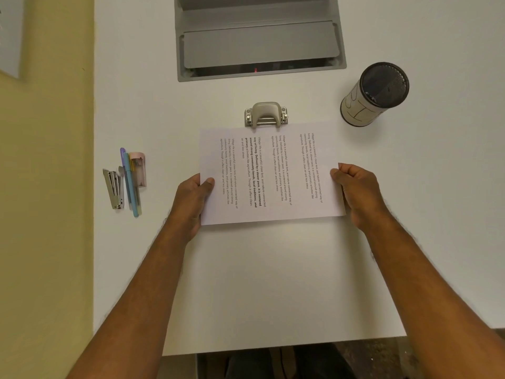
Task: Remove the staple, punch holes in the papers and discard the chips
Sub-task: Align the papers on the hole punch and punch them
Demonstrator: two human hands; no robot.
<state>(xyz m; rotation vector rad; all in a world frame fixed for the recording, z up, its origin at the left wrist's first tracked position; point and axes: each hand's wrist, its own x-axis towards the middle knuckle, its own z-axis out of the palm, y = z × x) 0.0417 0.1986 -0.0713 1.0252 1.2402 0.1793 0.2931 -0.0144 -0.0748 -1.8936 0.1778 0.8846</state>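
Note:
Printed papers [273, 187] lie sideways on the white table, text running top to bottom. My left hand [192, 199] grips their left edge, thumb on top. My right hand [355, 190] pinches their right edge. The far edge of the papers sits in the slot of a beige two-hole punch [266, 114], which stands just beyond them. No staple is visible in the sheets.
A silver stapler [113, 188], pens [129, 181] and a pink staple remover [138, 168] lie at the left. A black mesh bin wrapped in paper [374, 95] stands at the back right. A grey cable hatch [259, 39] is set in the table at the back.

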